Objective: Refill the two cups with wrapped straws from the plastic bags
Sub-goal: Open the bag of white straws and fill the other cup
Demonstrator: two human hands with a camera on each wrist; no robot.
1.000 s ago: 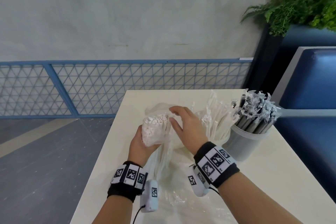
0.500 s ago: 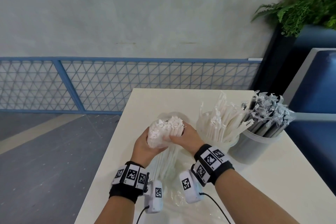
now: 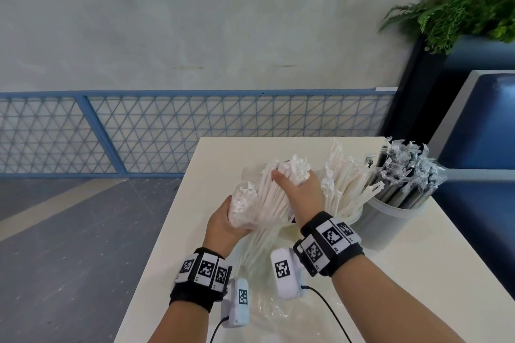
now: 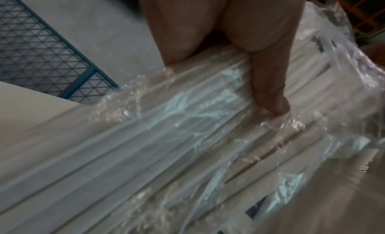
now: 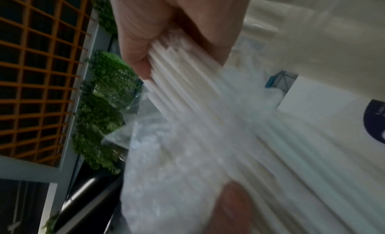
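Head cam looks down on a cream rectangular table (image 3: 404, 273), where the person's left hand (image 3: 223, 224) cups a clear plastic bag of white paper-wrapped straws (image 3: 245, 207) from underneath, fingers curled round its lower end. Their right hand (image 3: 299, 195) is clamped round a fat bunch of the white wrapped straws (image 3: 281, 189) sticking out of the bag's mouth, thumb across the front. Just right of that hand sits a pale cup stuffed with white wrapped straws (image 3: 342, 189), and touching it on the far side a translucent grey cup packed with dark straws in clear wrappers (image 3: 390, 220). Loose crinkly plastic film (image 3: 278, 312) lies on the table between the wrists. Left wrist cam is blurry, but you can see the thumb (image 4: 268, 89) pressing down on the shiny bag over the straws. Right wrist cam shows the fingers (image 5: 141, 31) wrapped tight round the straw bunch. Behind the table runs a blue mesh railing (image 3: 167, 131), with a green fern plant (image 3: 468, 0) in the corner.
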